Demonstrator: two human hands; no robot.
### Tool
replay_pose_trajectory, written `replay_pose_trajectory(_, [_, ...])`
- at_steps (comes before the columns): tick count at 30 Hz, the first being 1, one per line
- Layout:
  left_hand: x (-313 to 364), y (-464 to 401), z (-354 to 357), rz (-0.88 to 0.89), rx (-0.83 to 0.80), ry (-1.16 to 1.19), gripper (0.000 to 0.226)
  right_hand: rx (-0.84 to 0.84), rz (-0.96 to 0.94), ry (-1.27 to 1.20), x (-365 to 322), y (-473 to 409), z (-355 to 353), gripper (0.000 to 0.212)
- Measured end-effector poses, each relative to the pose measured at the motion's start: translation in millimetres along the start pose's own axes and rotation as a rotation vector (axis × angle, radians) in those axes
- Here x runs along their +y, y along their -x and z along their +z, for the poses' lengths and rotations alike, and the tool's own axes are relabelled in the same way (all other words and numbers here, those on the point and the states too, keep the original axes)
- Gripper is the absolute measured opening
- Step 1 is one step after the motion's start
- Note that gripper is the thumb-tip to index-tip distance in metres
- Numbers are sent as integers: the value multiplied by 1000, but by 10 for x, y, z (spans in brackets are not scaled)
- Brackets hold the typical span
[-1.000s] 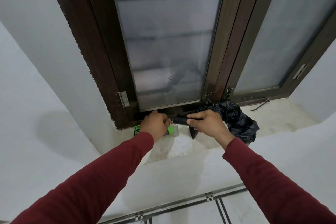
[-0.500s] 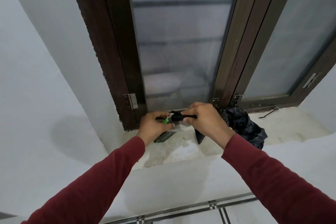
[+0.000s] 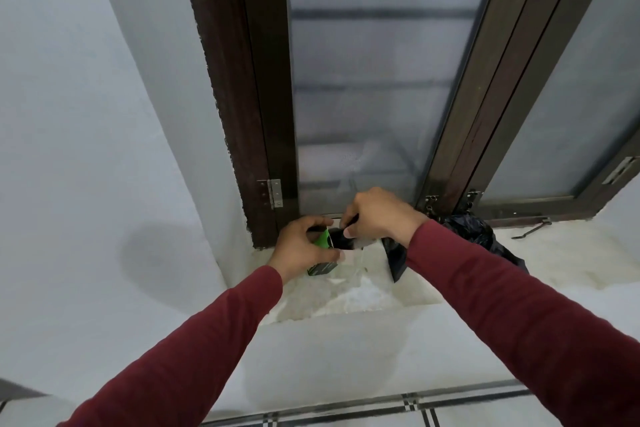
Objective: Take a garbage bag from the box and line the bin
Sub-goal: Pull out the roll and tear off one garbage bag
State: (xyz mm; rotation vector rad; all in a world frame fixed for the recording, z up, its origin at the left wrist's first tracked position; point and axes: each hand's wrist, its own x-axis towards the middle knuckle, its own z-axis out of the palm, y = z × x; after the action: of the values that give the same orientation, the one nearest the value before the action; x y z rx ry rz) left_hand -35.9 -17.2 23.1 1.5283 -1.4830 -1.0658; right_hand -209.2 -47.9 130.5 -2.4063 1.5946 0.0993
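While the left hand (image 3: 302,248) clasps the green box (image 3: 321,255), the right hand (image 3: 379,215) pinches a black bag roll (image 3: 341,240)

— Any words to read?
— None. The green box (image 3: 321,255) in the left hand (image 3: 300,248) shows dark print just under the fingers (image 3: 330,256), too small and blurred to make out.
— Elsewhere?
— Nothing legible.

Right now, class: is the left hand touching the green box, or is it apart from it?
Touching. The head view shows the left hand wrapped around the green box, fingers over its top and thumb across its side, with no gap.
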Motion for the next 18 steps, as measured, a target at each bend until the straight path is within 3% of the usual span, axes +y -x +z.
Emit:
replay_pose_trajectory(2, [-21,-12,-2,10,-12,16,74,7,-6,27,-110,-47,37,26])
replay_pose_trajectory(5, [-66,-13,-20,41,-19,72,66,23,37,-171,-84,-83,82,30])
replay_pose_trajectory(8, [-87,-8,-33,41,-1,116,56,259,162,-324,97,-41,191,28])
replay_pose_trajectory(10, [-98,6,-37,14,-15,119,63,306,282,-389,208,-24,365,37])
replay_pose_trajectory(12, [-125,19,-47,14,-58,110,84,238,378,-692,274,-50,553,42])
replay_pose_trajectory(14, [-132,27,-50,37,-83,96,92,244,433,-1035,271,-59,652,27])
replay_pose_trajectory(18, [-87,17,-14,62,71,163,62,368,367,-1182,223,-87,707,25])
